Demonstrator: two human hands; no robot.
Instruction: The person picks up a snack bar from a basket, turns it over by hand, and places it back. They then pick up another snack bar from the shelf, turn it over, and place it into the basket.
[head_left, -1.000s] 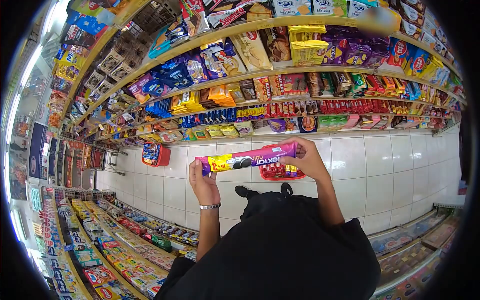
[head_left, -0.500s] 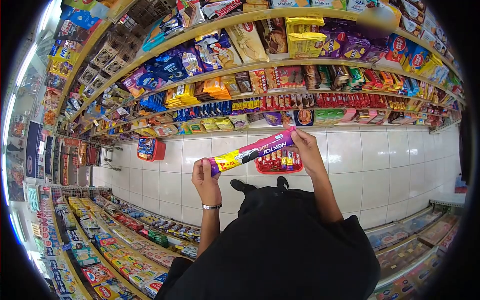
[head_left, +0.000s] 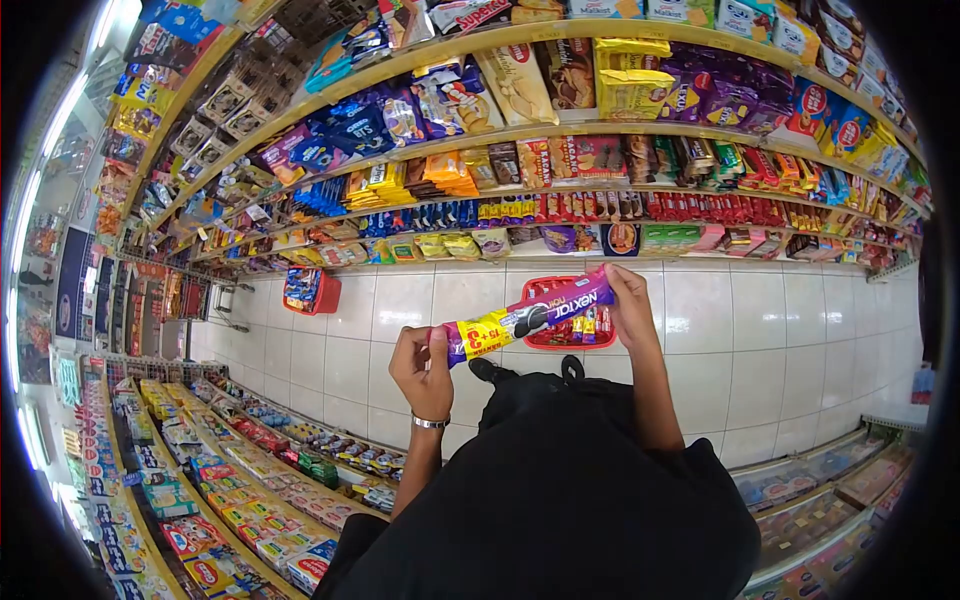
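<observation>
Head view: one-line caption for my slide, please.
Left hand and right hand hold a long purple-and-yellow biscuit pack by its ends before stocked snack shelves.

White glossy tiled floor [head_left: 760, 340] underfoot. Red plastic basket of snack packs [head_left: 556, 345] down at twelve o'clock, second red plastic basket [head_left: 328, 295] at ten. Long yellow-edged shelves [head_left: 600, 126] beyond, crammed with colourful packets.

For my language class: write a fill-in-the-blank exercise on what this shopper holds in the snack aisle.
1. Both hands hold a long biscuit pack branded ____.
2. The left hand grips its ____ end, the right hand its purple end.
3. A ____ basket stands on the tiled floor beyond the pack.
Missing words: Nextar; yellow; red.
</observation>
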